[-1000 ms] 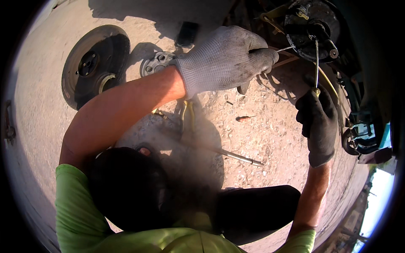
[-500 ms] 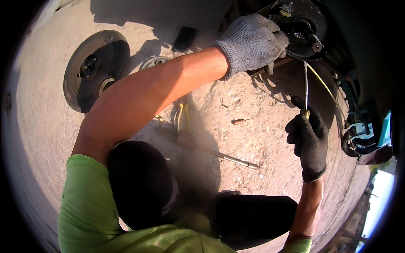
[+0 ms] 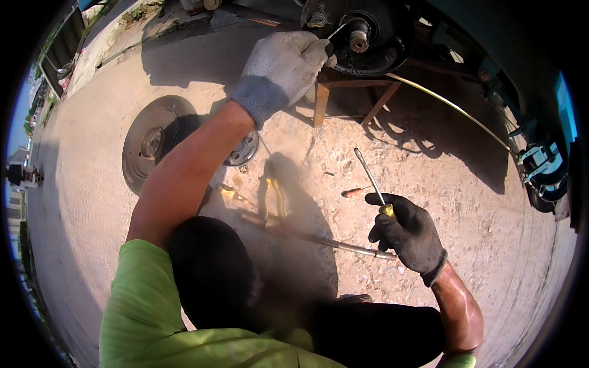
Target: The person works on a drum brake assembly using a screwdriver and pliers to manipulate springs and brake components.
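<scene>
My left hand (image 3: 285, 72), in a grey work glove, is closed at the left edge of a black, greasy wheel hub assembly (image 3: 380, 52). A thin metal rod (image 3: 336, 30) sticks out from its fingers toward the hub's central shaft (image 3: 359, 42); the rod's other end is hidden in the glove. In a dark glove, my right hand (image 3: 410, 230) grips a screwdriver (image 3: 370, 176) by its yellowish handle. Its tip points up and away, well apart from the hub, above the ground.
A brake drum (image 3: 136, 138) and a smaller round metal part (image 3: 244, 150) lie on the ground at left. Yellow-handled pliers (image 3: 274, 197), a long metal bar (image 3: 343, 246) and a brown-handled screwdriver (image 3: 353, 192) lie before my knees. A wooden stool (image 3: 321, 104) stands under the hub; a pale cable (image 3: 454, 107) runs rightward.
My right hand has drawn the screwdriver back from the hub, toward me and left. The left hand stays at the hub, now with the thin rod showing. The view has shifted.
</scene>
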Demonstrator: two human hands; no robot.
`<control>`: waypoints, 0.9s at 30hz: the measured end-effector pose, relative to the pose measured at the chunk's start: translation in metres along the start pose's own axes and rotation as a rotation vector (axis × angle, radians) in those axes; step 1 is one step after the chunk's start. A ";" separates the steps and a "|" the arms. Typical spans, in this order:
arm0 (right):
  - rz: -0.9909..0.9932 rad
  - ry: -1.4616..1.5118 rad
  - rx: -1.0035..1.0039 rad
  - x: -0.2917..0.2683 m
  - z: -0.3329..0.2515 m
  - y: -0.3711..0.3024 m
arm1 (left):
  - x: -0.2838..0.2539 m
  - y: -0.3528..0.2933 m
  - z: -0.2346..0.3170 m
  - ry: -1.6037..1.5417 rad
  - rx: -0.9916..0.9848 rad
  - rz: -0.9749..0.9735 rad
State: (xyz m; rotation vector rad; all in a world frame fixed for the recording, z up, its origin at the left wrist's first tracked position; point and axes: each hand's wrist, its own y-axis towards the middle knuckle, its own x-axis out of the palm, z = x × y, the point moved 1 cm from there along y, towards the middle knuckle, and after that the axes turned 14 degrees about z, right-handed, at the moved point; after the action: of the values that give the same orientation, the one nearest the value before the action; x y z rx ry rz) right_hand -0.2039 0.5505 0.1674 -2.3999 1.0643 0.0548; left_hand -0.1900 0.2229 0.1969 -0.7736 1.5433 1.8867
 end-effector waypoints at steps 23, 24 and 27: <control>-0.131 0.157 0.033 -0.023 0.004 -0.016 | 0.010 -0.013 0.044 -0.617 -0.652 -0.043; -0.137 0.177 0.024 -0.022 0.004 -0.016 | 0.011 -0.012 0.040 -0.562 -0.570 -0.034; -0.142 0.194 0.021 -0.021 0.004 -0.015 | 0.013 -0.005 0.031 -0.087 0.150 0.121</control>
State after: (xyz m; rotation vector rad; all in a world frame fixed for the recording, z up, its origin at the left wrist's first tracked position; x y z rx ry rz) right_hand -0.2070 0.5754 0.1756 -2.4936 0.9686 -0.2411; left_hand -0.1973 0.2551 0.1888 -0.5366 1.6867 1.8383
